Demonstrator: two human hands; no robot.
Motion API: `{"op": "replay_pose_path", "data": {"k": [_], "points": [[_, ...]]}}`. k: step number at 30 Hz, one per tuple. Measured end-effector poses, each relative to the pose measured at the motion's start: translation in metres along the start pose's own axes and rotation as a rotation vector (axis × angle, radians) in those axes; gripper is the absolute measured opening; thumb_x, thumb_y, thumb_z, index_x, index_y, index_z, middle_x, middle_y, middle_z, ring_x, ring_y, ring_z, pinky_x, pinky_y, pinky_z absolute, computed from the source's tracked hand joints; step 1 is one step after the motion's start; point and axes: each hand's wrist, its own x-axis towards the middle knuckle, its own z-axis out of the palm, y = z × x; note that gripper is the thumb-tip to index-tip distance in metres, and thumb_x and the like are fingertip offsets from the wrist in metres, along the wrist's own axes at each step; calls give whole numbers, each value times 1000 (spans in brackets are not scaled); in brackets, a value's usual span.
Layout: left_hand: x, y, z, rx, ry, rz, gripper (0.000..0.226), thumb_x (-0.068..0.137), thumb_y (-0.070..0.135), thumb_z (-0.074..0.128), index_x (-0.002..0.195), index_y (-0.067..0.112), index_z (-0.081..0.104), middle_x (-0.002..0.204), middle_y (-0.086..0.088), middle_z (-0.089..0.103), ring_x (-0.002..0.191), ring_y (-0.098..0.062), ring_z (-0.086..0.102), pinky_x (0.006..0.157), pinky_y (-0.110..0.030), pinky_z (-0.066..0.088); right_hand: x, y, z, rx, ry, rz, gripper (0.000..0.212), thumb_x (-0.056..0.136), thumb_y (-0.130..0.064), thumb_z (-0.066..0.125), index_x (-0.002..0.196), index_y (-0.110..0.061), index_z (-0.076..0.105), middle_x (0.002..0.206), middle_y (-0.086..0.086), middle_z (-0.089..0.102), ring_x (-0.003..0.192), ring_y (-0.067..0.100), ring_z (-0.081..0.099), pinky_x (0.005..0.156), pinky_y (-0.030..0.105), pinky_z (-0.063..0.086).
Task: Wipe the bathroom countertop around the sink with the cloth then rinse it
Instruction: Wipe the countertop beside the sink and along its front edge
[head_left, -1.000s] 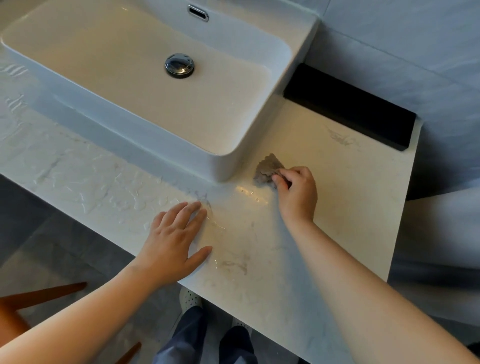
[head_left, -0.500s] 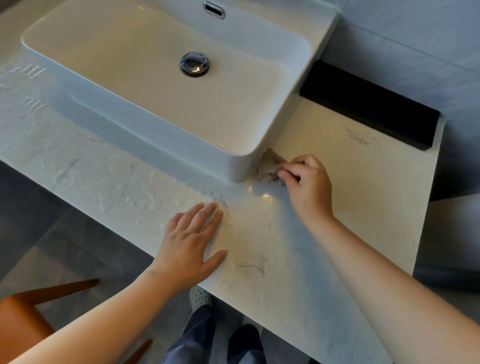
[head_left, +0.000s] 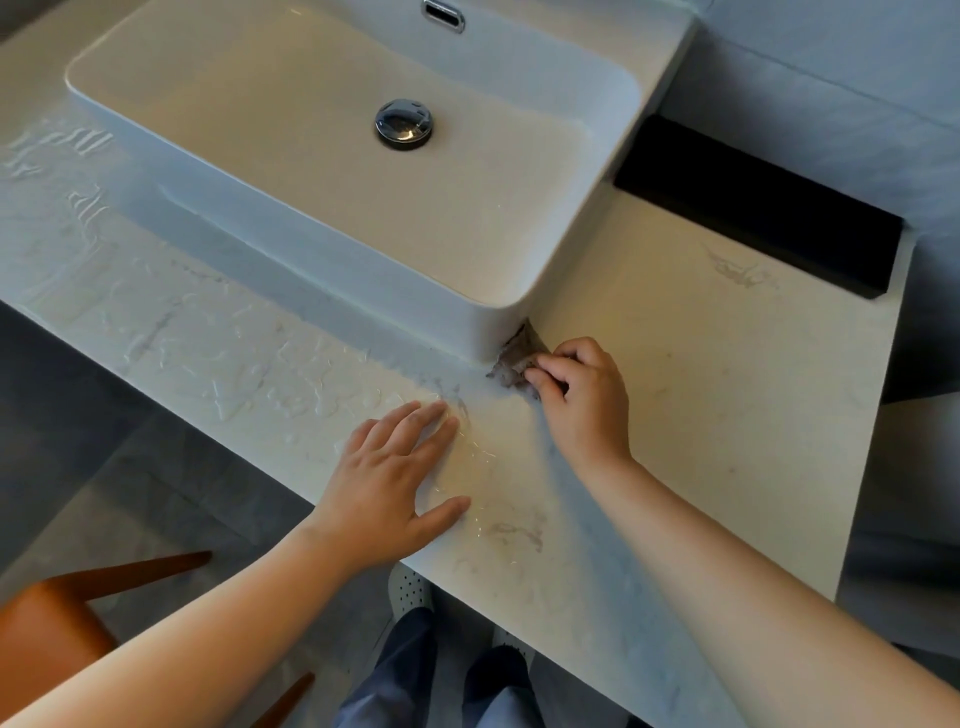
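I see the right hand pinching the small grey cloth in curled fingers, pressing it on the countertop right against the front right corner of the sink. 1 second ago the cloth sat clear of that corner, a little out on the open stone; half a second ago it had reached the sink wall, and now it is tucked tight into the seam where basin meets counter, part of it lapping up against the white wall.

My left hand lies flat near the counter's front edge, palm down, fingers spread wide, holding nothing. It has kept that same pose and spot across all 3 pictures.

Wet streaks and beads of water cover the counter's front strip left of that hand, the same pattern as before. The stone right of the sink looks dry and dull. The sink's chrome drain plug sits in the middle of the basin. The view has shifted slightly, so the sink appears lower and further right in frame.
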Motion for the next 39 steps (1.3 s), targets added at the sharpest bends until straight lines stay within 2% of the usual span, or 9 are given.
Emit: {"op": "replay_pose_path", "data": {"k": [4,7,12,18,22,25,29,32,39], "points": [[0,3,-2,-13,0,-10,81,82,74,29,148,27,27,156,9,19,144,-15,13,115,-39,12,-12,-1,-3,15,-103,-124,16,79,-23,68,91,-16,75,88,1,60,80,25,55,71,39,49],[-3,3,-6,-92,8,-28,80,82,72,29,147,25,30,156,11,19,144,-10,12,118,-34,13,-14,-2,-13,46,-234,-254,16,78,-20,67,91,-16,76,85,0,60,80,21,56,69,31,48],[-11,3,-9,-127,33,-40,78,84,69,30,146,22,33,154,10,26,143,-7,15,117,-30,1,6,5,-18,61,-117,-163,10,80,-14,73,89,-12,76,86,-1,60,79,18,57,66,23,43],[-39,18,-2,-152,120,-144,71,86,60,39,141,15,43,145,3,42,135,-16,34,113,-37,28,-4,1,-6,82,-232,-162,13,79,-19,70,90,-15,76,85,-2,60,79,22,59,70,32,48],[-52,28,7,-147,104,-176,74,85,61,39,142,15,42,146,3,41,137,-16,32,110,-27,22,-28,-9,-18,135,-400,-249,12,79,-14,71,90,-13,76,83,-5,57,79,15,55,70,23,39],[-57,38,10,-137,95,-174,74,84,62,37,142,16,41,146,3,40,136,-16,32,109,-27,22,-34,-1,-37,163,-267,-180,12,81,-12,71,91,-11,76,85,-3,58,78,13,56,69,21,43],[-60,54,18,-110,87,-154,73,85,62,37,141,15,42,146,2,39,136,-19,32,109,-28,23,-21,25,-51,79,-38,7,15,84,-16,68,95,-9,74,89,-2,54,81,20,57,68,24,41],[-56,62,25,-59,73,-184,76,84,63,37,143,15,39,148,1,35,138,-20,27,110,-29,19,-20,34,-38,29,-21,76,18,84,-20,68,97,-10,74,92,0,56,87,24,58,71,26,43],[-59,56,30,76,1,-155,80,84,65,35,144,13,36,149,-4,35,137,-26,30,110,-39,26,-71,13,-29,80,-149,-84,20,80,-29,64,92,-17,76,89,-2,59,81,23,58,71,32,49]]}}
